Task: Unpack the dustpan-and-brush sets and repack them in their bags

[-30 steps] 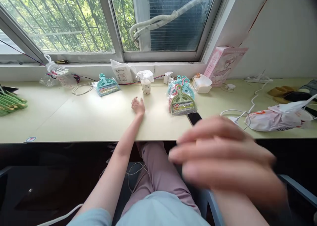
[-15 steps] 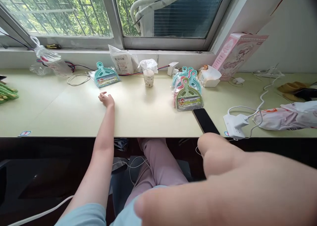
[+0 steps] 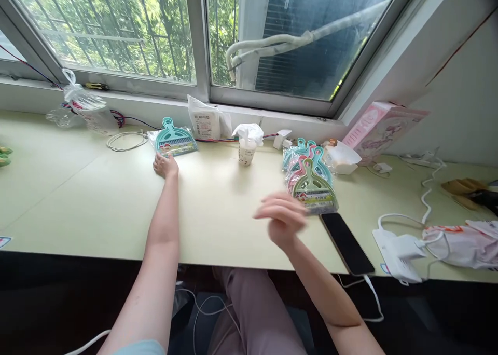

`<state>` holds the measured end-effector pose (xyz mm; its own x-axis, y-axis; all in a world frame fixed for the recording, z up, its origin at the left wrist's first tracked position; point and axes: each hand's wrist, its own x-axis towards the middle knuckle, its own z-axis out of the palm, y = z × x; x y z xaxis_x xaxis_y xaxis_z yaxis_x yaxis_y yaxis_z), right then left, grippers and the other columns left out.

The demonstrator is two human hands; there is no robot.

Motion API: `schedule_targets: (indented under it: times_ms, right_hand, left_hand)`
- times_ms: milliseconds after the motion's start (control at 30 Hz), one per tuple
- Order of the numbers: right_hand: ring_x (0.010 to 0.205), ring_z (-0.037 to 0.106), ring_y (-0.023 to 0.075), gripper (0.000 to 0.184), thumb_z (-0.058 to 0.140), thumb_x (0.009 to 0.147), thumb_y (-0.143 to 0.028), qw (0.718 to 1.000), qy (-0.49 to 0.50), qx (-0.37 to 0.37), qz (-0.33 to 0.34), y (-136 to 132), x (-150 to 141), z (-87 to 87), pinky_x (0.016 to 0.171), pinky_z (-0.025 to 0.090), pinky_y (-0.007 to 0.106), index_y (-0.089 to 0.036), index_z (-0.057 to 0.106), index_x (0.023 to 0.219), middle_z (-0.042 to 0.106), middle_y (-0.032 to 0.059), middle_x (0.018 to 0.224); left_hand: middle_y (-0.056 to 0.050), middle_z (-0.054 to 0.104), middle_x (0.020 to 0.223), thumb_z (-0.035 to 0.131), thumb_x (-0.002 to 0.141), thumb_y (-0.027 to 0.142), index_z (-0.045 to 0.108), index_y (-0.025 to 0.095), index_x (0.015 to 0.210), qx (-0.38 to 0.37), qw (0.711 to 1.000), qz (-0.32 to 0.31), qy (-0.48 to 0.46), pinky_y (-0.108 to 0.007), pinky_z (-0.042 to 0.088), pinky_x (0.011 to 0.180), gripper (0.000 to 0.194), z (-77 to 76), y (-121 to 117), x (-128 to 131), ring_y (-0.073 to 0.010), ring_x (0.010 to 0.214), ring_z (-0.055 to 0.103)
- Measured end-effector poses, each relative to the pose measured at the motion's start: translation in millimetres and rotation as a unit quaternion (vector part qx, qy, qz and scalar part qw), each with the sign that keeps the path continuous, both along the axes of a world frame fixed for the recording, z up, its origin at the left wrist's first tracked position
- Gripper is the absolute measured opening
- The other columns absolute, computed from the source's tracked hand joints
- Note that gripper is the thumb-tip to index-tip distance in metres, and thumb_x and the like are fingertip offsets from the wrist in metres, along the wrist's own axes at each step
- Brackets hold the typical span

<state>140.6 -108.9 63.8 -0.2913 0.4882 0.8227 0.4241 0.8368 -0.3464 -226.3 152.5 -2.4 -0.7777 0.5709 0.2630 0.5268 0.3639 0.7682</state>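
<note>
A blue mini dustpan set [image 3: 175, 139] in clear wrapping lies on the desk at left centre. My left hand [image 3: 166, 165] is at its lower left edge, fingers bent against the package and partly hidden. My right hand [image 3: 282, 217], blurred by motion, hovers over the desk with its fingers stretched to the left and nothing visible in them. Just beyond it, several wrapped dustpan sets stand in a group, a green dustpan set [image 3: 311, 189] at the front. A black phone [image 3: 347, 243] lies right of my right forearm.
Behind stand a paper cup [image 3: 246, 152] with tissue on top and a white packet [image 3: 207, 124]. A coiled cable [image 3: 126, 141] and a bagged cup [image 3: 91, 108] are at left. At right are a tissue box [image 3: 342, 158], a pink box [image 3: 383, 129] and a power strip [image 3: 397, 256].
My left hand has moved forward onto the edge of the blue dustpan set. My right hand has gone from close before the camera to above the desk. The view has shifted.
</note>
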Motion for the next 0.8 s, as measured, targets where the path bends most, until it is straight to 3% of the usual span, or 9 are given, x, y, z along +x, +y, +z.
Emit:
schedule_targets:
  times_ms: [133, 200, 300, 567, 667, 800]
  right_hand:
    - [0.05, 0.062, 0.0111, 0.041, 0.04, 0.075, 0.005, 0.982, -0.063, -0.172, 0.044, 57, -67, -40.7, 0.055, 0.048, 0.021, -0.022, 0.064, 0.057, 0.065, -0.0031, 0.052]
    - [0.057, 0.066, 0.0123, 0.037, 0.045, 0.068, 0.006, 0.963, -0.145, -0.218, 0.07, 74, -76, -61.9, 0.058, 0.047, 0.021, -0.023, 0.067, 0.061, 0.069, -0.0038, 0.06]
    - [0.062, 0.067, 0.0134, 0.04, 0.045, 0.065, 0.008, 0.957, -0.163, -0.234, 0.051, 80, -72, -78.2, 0.062, 0.046, 0.022, -0.024, 0.069, 0.067, 0.072, -0.0034, 0.065]
    - [0.061, 0.065, 0.0126, 0.044, 0.039, 0.063, 0.01, 0.951, -0.145, -0.272, 0.015, 80, -70, -69.2, 0.058, 0.04, 0.021, -0.022, 0.069, 0.068, 0.07, -0.0034, 0.064]
    - [0.059, 0.064, 0.0119, 0.044, 0.037, 0.062, 0.009, 0.949, -0.108, -0.296, 0.01, 83, -69, -65.4, 0.059, 0.041, 0.02, -0.021, 0.069, 0.068, 0.069, -0.0037, 0.061]
    - [0.058, 0.064, 0.0122, 0.044, 0.036, 0.063, 0.008, 0.944, -0.083, -0.32, -0.001, 83, -65, -62.0, 0.06, 0.043, 0.021, -0.021, 0.07, 0.07, 0.068, -0.0034, 0.06]
  left_hand:
    - [-0.019, 0.054, 0.134, 0.057, 0.091, 0.03, 0.045, 0.015, 0.126, -0.006, 0.997, 0.078, -0.016, -0.049, 0.035, 0.105, 0.041, 1.6, 13, -13, -0.033, 0.128, 0.047]
    - [-0.017, 0.056, 0.13, 0.064, 0.087, 0.031, 0.049, 0.018, 0.116, -0.01, 0.995, 0.099, -0.021, -0.049, 0.036, 0.103, 0.036, 0.3, 15, -18, -0.0327, 0.126, 0.049]
    - [-0.016, 0.057, 0.127, 0.069, 0.082, 0.029, 0.052, 0.02, 0.103, -0.013, 0.995, 0.097, -0.015, -0.049, 0.036, 0.102, 0.029, -2.0, 13, -22, -0.0333, 0.125, 0.049]
    - [-0.016, 0.061, 0.116, 0.056, 0.083, 0.012, 0.047, 0.019, 0.087, 0.034, 0.996, 0.051, -0.066, -0.045, 0.038, 0.103, 0.013, 6.9, -5, -12, -0.0298, 0.12, 0.052]
    - [-0.016, 0.062, 0.108, 0.053, 0.081, 0.008, 0.044, 0.02, 0.088, 0.059, 0.991, 0.012, -0.122, -0.043, 0.041, 0.099, 0.017, 12.1, -16, -6, -0.0295, 0.116, 0.056]
    - [-0.008, 0.063, 0.092, 0.063, 0.073, 0.009, 0.042, 0.022, 0.093, 0.062, 0.981, -0.044, -0.179, -0.036, 0.047, 0.088, 0.032, 17.5, -37, 0, -0.0259, 0.105, 0.062]
